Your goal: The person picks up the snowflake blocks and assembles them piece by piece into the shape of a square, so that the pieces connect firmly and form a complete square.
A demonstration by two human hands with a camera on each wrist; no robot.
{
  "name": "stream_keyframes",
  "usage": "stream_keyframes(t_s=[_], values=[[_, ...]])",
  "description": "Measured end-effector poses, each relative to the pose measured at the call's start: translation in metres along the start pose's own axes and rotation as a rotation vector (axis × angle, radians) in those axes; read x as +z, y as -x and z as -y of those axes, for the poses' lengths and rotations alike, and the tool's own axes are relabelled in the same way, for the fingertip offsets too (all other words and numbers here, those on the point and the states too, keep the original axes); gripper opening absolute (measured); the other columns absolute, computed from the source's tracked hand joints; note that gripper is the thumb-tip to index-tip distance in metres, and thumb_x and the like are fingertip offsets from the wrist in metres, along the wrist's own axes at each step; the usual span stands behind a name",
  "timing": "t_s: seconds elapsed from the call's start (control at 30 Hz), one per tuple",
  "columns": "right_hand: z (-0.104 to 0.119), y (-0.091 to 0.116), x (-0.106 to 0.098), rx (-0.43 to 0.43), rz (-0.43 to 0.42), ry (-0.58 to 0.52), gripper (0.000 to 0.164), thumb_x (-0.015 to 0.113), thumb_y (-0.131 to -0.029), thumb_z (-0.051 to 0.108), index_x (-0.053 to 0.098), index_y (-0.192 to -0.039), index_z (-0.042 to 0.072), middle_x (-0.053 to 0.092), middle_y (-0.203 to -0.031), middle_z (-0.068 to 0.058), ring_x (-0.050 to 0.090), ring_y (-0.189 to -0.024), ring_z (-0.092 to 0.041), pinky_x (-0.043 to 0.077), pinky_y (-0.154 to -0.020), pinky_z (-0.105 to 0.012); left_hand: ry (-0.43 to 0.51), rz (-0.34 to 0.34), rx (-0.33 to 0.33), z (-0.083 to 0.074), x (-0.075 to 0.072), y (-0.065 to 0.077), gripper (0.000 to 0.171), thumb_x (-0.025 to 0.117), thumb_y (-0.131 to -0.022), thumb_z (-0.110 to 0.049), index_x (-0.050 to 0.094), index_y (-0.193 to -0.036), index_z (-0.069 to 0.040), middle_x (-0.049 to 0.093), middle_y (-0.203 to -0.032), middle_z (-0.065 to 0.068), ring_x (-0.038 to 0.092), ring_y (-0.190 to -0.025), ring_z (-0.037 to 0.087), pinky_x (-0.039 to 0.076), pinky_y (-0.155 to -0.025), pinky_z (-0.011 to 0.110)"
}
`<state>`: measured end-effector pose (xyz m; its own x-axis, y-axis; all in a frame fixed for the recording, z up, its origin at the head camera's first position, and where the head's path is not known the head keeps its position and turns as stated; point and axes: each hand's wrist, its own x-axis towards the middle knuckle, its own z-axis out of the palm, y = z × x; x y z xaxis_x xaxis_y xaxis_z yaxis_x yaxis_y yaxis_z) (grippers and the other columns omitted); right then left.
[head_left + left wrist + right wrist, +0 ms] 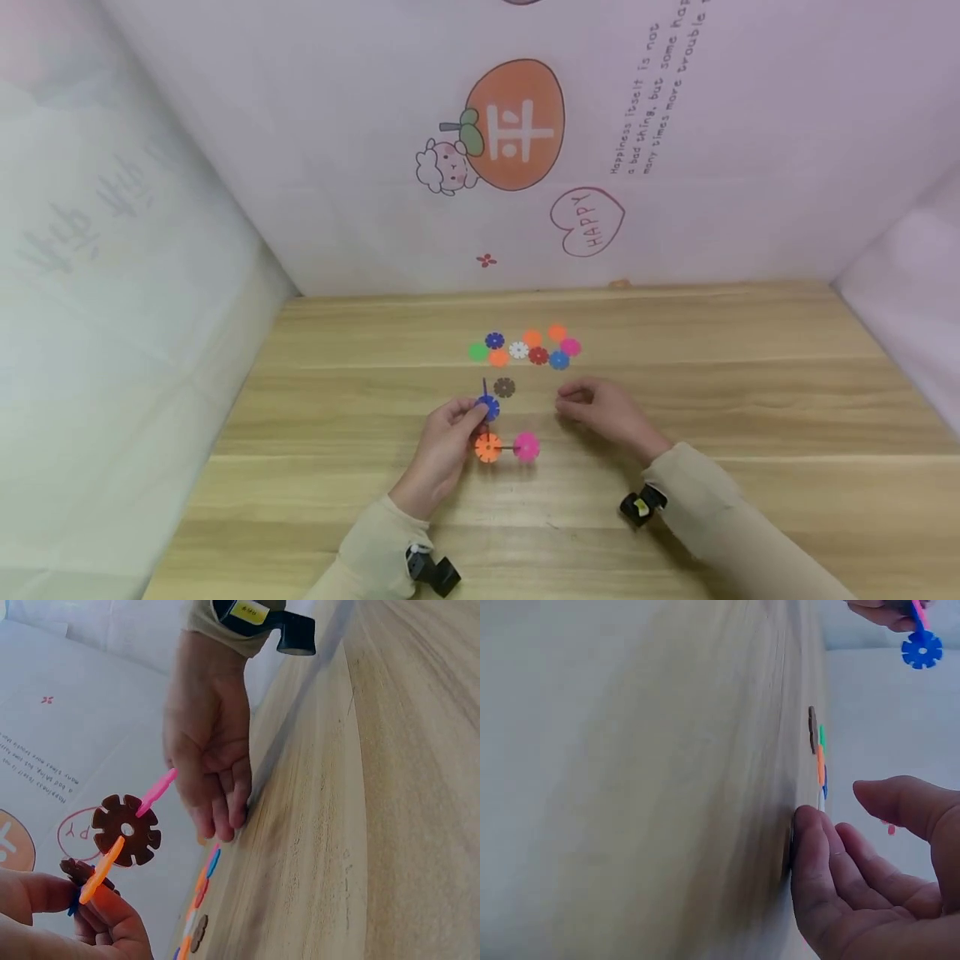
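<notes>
My left hand point(442, 447) pinches a joined chain of slotted plastic discs between thumb and fingers, held up over the table. A blue disc point(491, 408) is at the thumb, with a thin blue disc seen edge-on rising from it. Toward me the chain continues with an orange disc point(483, 450) and a pink disc point(527, 447), bridged by a brown disc point(111, 831) standing edge-on between them. The fingers hide part of the chain. To the right, my right hand point(611, 417) holds nothing, its fingers loosely bent and low over the wooden tabletop, thumb apart.
One loose brown disc point(504, 387) lies on the table point(337, 400) just beyond the left hand. Behind it lie several more discs, among them green point(477, 352), white point(518, 350) and red point(538, 356). A printed cloth wall point(360, 208) stands at the back.
</notes>
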<state>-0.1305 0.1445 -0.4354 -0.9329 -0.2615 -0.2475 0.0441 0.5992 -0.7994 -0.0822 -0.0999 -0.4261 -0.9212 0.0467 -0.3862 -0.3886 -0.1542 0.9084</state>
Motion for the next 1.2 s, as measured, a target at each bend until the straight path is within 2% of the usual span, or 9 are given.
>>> stream_keyframes(t_s=[0.17, 0.33, 0.57, 0.7, 0.83, 0.97, 1.07, 1.2], values=[[0.010, -0.019, 0.010, -0.105, -0.006, 0.062, 0.033, 0.070, -0.091, 0.016, 0.065, -0.118, -0.002, 0.071, -0.109, -0.013, 0.067, -0.102, -0.025, 0.058, -0.090, -0.038, 0.001, 0.007, 0.000, 0.000, -0.002, 0.001, 0.023, 0.057, -0.100, -0.014, 0.059, -0.114, 0.003, 0.066, -0.099, 0.004, 0.060, -0.090, 0.015, 0.054, -0.080, 0.020], [0.024, -0.033, 0.018, -0.130, -0.014, 0.125, 0.036, 0.072, -0.089, 0.014, 0.064, -0.119, -0.004, 0.071, -0.108, -0.012, 0.067, -0.100, -0.024, 0.058, -0.089, -0.037, 0.009, 0.012, -0.006, 0.000, -0.003, 0.001, 0.023, 0.059, -0.099, -0.015, 0.060, -0.114, 0.002, 0.067, -0.102, 0.005, 0.062, -0.094, 0.016, 0.054, -0.082, 0.021], [0.038, -0.047, 0.028, -0.160, -0.028, 0.248, 0.038, 0.074, -0.086, 0.013, 0.064, -0.119, -0.002, 0.070, -0.110, -0.014, 0.066, -0.102, -0.028, 0.057, -0.091, -0.042, 0.021, 0.047, 0.032, -0.001, -0.002, 0.002, 0.024, 0.059, -0.099, -0.013, 0.060, -0.113, 0.006, 0.065, -0.094, 0.002, 0.061, -0.088, 0.014, 0.055, -0.080, 0.020], [0.042, -0.051, 0.034, -0.195, -0.020, 0.290, 0.033, 0.077, -0.083, 0.012, 0.067, -0.113, 0.001, 0.069, -0.099, -0.009, 0.064, -0.092, -0.023, 0.058, -0.083, -0.040, 0.020, 0.048, 0.037, -0.001, -0.003, 0.002, 0.025, 0.058, -0.099, -0.013, 0.060, -0.115, 0.007, 0.066, -0.094, 0.002, 0.062, -0.088, 0.014, 0.055, -0.080, 0.020], [0.044, -0.053, 0.039, -0.252, -0.011, 0.301, 0.024, 0.077, -0.083, 0.007, 0.069, -0.105, 0.004, 0.071, -0.093, -0.005, 0.064, -0.086, -0.020, 0.058, -0.080, -0.036, 0.013, 0.051, 0.028, -0.001, -0.004, 0.002, 0.027, 0.058, -0.100, -0.014, 0.060, -0.117, 0.006, 0.067, -0.096, 0.002, 0.063, -0.090, 0.015, 0.056, -0.080, 0.021], [0.046, -0.053, 0.041, -0.258, -0.002, 0.304, 0.023, 0.076, -0.085, 0.007, 0.070, -0.107, 0.006, 0.073, -0.100, -0.006, 0.067, -0.095, -0.021, 0.057, -0.088, -0.038, 0.008, 0.054, 0.019, -0.001, -0.006, 0.001, 0.028, 0.058, -0.100, -0.015, 0.060, -0.118, 0.007, 0.067, -0.097, 0.003, 0.063, -0.091, 0.015, 0.056, -0.080, 0.021], [0.044, -0.053, 0.041, -0.269, 0.002, 0.318, 0.025, 0.076, -0.084, 0.006, 0.070, -0.108, 0.005, 0.072, -0.102, -0.008, 0.066, -0.097, -0.023, 0.057, -0.090, -0.040, -0.003, 0.053, 0.010, -0.001, -0.007, 0.001, 0.027, 0.057, -0.100, -0.015, 0.060, -0.117, 0.006, 0.067, -0.097, 0.004, 0.063, -0.090, 0.015, 0.056, -0.078, 0.021], [0.038, -0.050, 0.038, -0.301, 0.029, 0.262, 0.025, 0.076, -0.081, 0.000, 0.071, -0.105, 0.003, 0.071, -0.098, -0.007, 0.065, -0.091, -0.020, 0.058, -0.084, -0.037, -0.015, 0.050, -0.002, 0.000, -0.008, 0.000, 0.025, 0.057, -0.100, -0.015, 0.062, -0.114, 0.004, 0.066, -0.098, 0.004, 0.061, -0.090, 0.015, 0.055, -0.077, 0.021]])
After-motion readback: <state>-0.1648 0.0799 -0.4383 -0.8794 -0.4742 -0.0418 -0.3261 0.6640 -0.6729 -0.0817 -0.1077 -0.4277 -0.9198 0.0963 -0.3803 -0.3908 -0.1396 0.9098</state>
